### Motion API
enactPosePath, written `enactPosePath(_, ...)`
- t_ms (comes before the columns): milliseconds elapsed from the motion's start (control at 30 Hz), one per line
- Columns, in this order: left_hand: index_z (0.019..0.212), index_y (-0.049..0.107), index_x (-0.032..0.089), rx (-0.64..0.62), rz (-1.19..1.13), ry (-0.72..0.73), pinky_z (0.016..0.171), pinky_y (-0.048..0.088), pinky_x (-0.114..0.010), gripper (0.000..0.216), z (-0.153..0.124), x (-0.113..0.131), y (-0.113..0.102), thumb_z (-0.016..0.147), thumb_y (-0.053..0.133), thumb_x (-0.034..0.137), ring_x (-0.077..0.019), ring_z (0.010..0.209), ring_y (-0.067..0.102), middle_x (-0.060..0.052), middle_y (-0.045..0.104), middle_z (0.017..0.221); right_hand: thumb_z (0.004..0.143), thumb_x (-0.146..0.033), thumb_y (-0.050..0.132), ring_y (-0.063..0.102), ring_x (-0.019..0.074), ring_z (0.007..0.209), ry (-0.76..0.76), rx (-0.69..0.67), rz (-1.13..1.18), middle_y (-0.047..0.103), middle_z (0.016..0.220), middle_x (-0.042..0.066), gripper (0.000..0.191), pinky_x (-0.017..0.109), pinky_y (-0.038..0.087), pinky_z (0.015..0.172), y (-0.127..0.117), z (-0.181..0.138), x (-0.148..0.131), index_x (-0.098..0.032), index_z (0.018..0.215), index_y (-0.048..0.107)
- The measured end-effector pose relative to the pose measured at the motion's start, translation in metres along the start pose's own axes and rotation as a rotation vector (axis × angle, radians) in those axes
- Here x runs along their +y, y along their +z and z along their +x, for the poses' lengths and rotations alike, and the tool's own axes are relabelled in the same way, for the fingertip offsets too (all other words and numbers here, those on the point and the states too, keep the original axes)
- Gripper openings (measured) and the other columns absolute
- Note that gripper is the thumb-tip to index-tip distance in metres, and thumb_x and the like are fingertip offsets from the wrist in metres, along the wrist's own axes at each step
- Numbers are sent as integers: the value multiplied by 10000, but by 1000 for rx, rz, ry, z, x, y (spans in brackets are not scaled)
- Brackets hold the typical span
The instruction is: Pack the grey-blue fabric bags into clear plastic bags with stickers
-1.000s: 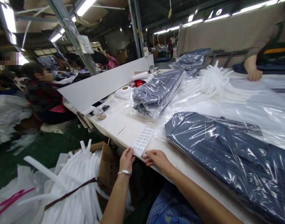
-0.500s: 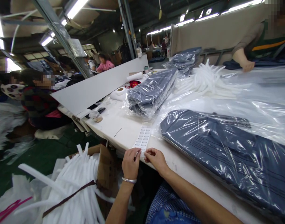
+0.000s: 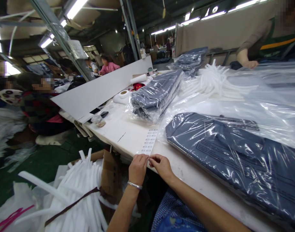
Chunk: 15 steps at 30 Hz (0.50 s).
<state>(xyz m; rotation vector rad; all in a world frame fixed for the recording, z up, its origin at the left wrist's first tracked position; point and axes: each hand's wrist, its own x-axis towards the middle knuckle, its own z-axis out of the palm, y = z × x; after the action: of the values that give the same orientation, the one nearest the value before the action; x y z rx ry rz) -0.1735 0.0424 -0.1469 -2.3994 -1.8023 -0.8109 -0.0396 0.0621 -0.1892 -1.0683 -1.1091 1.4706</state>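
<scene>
A white sheet of barcode stickers (image 3: pixel 149 141) lies on the table near its front edge, its printed labels in two columns. My left hand (image 3: pixel 138 168) has its fingers pinched on the near end of the sheet. Close against it, my right hand (image 3: pixel 161 165) is pinched at the same end, thumb and forefinger together; whether a loose sticker is between them is hidden. To the right lies a dark blue folded garment in a clear plastic bag (image 3: pixel 224 148).
More bagged dark garments (image 3: pixel 157 93) lie farther back, beside a bundle of white foam strips (image 3: pixel 215 77). A tape roll (image 3: pixel 123 94) and a small clear tub (image 3: pixel 98 121) sit at left. Below stands a cardboard box (image 3: pixel 110 178) of foam strips. A co-worker's hand (image 3: pixel 251 64) is at far right.
My left hand has shifted slightly right, its fingertips now meeting the right hand's. The co-worker's hand at the back has moved a little to the left.
</scene>
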Motion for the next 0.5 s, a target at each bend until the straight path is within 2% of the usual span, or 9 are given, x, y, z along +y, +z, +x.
enactPosePath(133, 906, 686, 222, 0, -13, -31, 842, 465, -355, 122, 2, 5, -1, 893, 566, 208, -218, 885, 580, -45, 692, 902, 755, -358, 668, 627, 160, 605, -21, 12, -23, 685, 674, 40, 240, 281, 527, 617, 1, 0, 0, -138, 832, 724)
enactPosePath(300, 861, 692, 217, 36, -119, -171, 846, 460, -350, 95, 5, 3, 5, 836, 601, 199, -219, 898, 588, -48, 694, 880, 737, -364, 676, 628, 153, 586, 30, 24, 7, 682, 660, 29, 230, 267, 522, 593, 2, 2, -2, -146, 795, 715)
enactPosePath(500, 804, 701, 193, 76, -379, -463, 614, 476, -267, 139, 10, -14, 14, 775, 619, 301, -165, 667, 615, -19, 692, 737, 675, -319, 713, 638, 157, 566, 180, 62, 114, 663, 594, 11, 181, 281, 554, 605, 3, 8, -4, -156, 748, 686)
